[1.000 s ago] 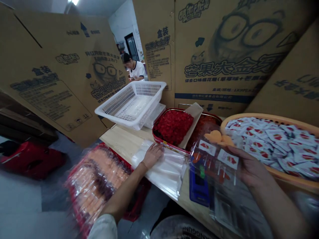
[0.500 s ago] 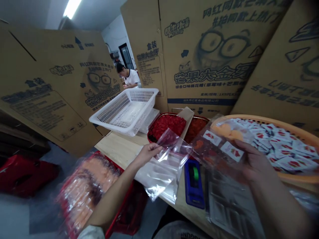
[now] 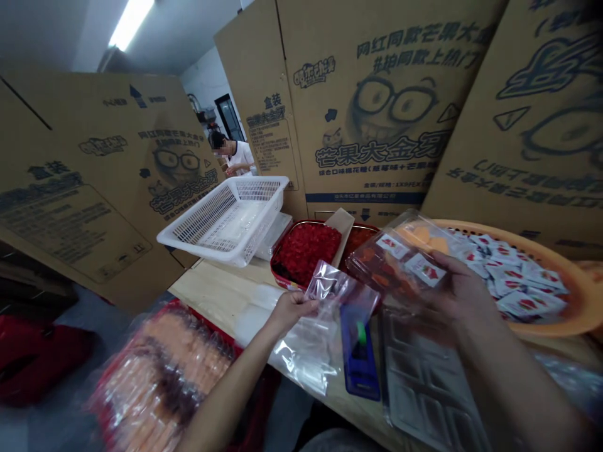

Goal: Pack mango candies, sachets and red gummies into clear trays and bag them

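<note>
My left hand (image 3: 294, 312) pinches the edge of a clear plastic bag (image 3: 308, 364) above the bench. My right hand (image 3: 464, 292) grips a clear plastic tray (image 3: 365, 257), tilted, with orange and reddish pieces and two white printed sachets (image 3: 425, 270) in it. The bag's upper edge is close to the tray's left end; I cannot tell whether they touch. Below the hands lies a blue tape dispenser (image 3: 360, 370) with a green part. Beside it rests a clear compartment tray (image 3: 428, 383), partly behind my right forearm.
An orange basket (image 3: 581, 307) of printed sachets stands at the right. Red trays hold red pieces (image 3: 306, 247) and orange-red pieces at the back. A white basket (image 3: 226, 220) stands left. Wrapped peach-coloured goods (image 3: 164, 370) sit lower left. Cardboard boxes (image 3: 377, 125) wall the back; a person (image 3: 238, 157) is beyond.
My left hand has moved rightward with the bag, nearer the filled tray. My right hand still holds the tray. The whole view has shifted slightly.
</note>
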`<state>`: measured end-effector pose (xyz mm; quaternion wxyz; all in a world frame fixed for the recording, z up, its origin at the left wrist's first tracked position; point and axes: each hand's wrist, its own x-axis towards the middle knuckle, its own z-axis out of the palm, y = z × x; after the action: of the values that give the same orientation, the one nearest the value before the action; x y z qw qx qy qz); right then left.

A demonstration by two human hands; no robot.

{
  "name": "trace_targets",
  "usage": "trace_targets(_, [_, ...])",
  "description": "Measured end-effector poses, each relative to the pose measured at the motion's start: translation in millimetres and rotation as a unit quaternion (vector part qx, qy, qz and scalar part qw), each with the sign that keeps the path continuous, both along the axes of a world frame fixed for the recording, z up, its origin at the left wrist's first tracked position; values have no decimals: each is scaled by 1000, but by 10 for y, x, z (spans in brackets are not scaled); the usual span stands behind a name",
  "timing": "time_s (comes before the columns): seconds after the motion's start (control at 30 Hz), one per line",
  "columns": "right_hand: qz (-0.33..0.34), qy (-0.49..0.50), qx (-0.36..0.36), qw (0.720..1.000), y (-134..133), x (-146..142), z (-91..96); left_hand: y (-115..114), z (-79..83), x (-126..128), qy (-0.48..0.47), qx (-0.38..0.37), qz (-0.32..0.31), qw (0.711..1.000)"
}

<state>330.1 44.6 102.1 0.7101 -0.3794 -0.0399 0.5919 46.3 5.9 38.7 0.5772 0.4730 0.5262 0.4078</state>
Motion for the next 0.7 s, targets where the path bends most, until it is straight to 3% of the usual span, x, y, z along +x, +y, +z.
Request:
trace_targets(0.1, [10, 26, -7, 1000, 48, -35, 68, -19, 11, 6, 7, 4, 8, 1000])
trace_targets(0.37, [1, 12, 64, 998, 161, -349, 231, -127, 98, 106, -16, -18, 12, 1000])
trace_targets(0.53, [2, -42, 102, 994, 201, -340, 48, -180, 179, 107, -22, -35, 11, 999])
trace_targets(0.7, [-4, -51, 123, 991, 269, -197, -175, -215, 152, 74, -56, -50, 20, 997])
